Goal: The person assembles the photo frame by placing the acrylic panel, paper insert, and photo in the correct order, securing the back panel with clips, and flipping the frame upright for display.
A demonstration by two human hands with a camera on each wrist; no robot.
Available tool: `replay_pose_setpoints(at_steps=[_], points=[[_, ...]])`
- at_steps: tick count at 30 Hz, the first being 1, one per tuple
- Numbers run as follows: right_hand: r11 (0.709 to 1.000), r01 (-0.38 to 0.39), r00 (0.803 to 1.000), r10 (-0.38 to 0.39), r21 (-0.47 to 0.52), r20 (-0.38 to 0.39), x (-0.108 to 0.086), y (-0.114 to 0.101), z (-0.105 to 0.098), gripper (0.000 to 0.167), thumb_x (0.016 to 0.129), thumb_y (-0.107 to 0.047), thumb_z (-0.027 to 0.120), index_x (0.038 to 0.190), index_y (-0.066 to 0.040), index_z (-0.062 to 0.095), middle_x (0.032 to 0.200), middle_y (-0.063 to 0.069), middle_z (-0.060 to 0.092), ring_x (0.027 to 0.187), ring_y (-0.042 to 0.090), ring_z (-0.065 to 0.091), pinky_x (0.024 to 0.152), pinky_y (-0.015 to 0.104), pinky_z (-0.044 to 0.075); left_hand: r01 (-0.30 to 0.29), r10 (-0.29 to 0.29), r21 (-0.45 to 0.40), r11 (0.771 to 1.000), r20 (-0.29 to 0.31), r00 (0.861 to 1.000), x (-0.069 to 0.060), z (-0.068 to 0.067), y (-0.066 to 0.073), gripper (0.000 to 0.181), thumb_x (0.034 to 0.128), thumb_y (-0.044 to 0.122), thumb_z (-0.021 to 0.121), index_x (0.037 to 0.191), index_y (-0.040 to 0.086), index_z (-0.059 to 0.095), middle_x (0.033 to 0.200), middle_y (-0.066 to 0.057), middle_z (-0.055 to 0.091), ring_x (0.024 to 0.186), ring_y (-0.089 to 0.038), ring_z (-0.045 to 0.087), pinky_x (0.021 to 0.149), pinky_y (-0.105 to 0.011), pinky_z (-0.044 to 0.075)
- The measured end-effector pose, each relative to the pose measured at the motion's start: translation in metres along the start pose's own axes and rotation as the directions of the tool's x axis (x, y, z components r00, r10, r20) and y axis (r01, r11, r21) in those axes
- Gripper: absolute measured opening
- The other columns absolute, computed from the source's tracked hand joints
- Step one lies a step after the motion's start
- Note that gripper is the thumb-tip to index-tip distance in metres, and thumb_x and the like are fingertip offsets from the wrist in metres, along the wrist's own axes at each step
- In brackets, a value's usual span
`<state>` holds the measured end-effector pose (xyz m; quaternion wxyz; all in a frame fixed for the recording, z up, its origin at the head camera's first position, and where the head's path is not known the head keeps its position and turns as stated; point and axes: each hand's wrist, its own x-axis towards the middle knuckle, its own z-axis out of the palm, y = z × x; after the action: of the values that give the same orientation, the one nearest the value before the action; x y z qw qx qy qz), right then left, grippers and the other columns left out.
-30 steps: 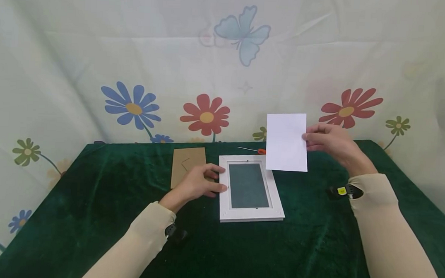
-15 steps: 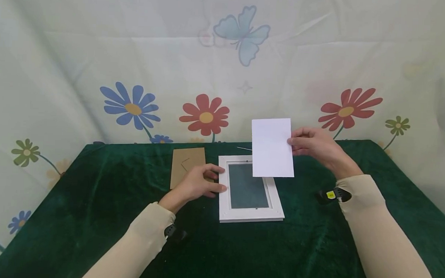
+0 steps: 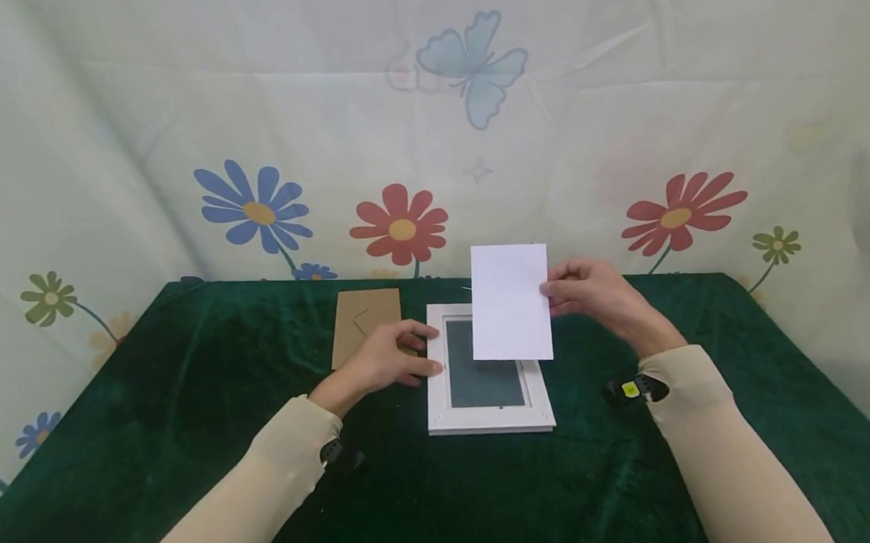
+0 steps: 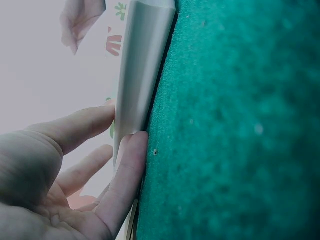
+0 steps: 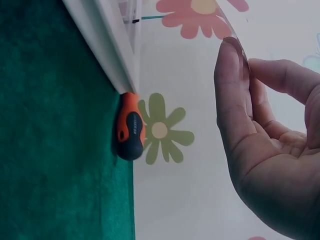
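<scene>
My right hand (image 3: 600, 296) pinches a plain white sheet (image 3: 510, 303) by its right edge, thumb on the near face. The sheet is held up over a white picture frame (image 3: 490, 417) and hides its upper right part. In the right wrist view the sheet shows nearly edge-on at the fingertips. The frame lies flat on the table, its dark window facing up. My left hand (image 3: 383, 354) rests its thumb and fingertips on the frame's left side. In the left wrist view those fingers (image 4: 131, 162) touch the rail, fairly straight.
A brown backing board (image 3: 360, 309) lies left of the frame, partly behind my left hand. Beyond the frame is a screwdriver with an orange and black handle (image 5: 131, 130). Dark green cloth (image 3: 483, 500) covers the table. A flowered curtain (image 3: 325, 121) hangs behind.
My right hand has carried the white sheet left and lower, from beside the frame's upper right corner to over its window. My left hand stays in place on the frame.
</scene>
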<state>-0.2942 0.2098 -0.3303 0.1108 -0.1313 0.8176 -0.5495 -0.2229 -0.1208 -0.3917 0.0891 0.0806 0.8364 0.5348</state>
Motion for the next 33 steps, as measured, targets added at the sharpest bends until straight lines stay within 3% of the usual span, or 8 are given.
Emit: replay_pose_setpoints(at_steps=[14,33], points=[[1.0,-0.019,0.998,0.017,0.018,0.065,0.006,0.008,0.014,0.035,0.103,-0.018,0.073,0.124,0.007,0.06,0.124,0.024,0.065,0.099,0.03,0.072,0.098,0.044,0.059,-0.001,0.001,0.006,1.0,-0.007,1.0,0.0,0.0,0.0,0.052,0.0889,0.009,0.088,0.137,0.005,0.067,0.119,-0.018,0.063,0.091,-0.029,0.073,0.078,-0.04,0.065],[0.998,-0.05,0.992,0.046,0.026,0.121,0.01,0.017,0.028,0.031,0.101,-0.013,0.074,0.121,0.006,0.06,0.115,0.02,0.069,0.099,0.03,0.072,0.097,0.039,0.06,-0.007,0.007,0.013,1.0,0.001,1.0,0.001,0.0,-0.001,0.052,0.0891,0.01,0.088,0.137,0.005,0.068,0.12,-0.019,0.063,0.092,-0.03,0.073,0.078,-0.04,0.065]])
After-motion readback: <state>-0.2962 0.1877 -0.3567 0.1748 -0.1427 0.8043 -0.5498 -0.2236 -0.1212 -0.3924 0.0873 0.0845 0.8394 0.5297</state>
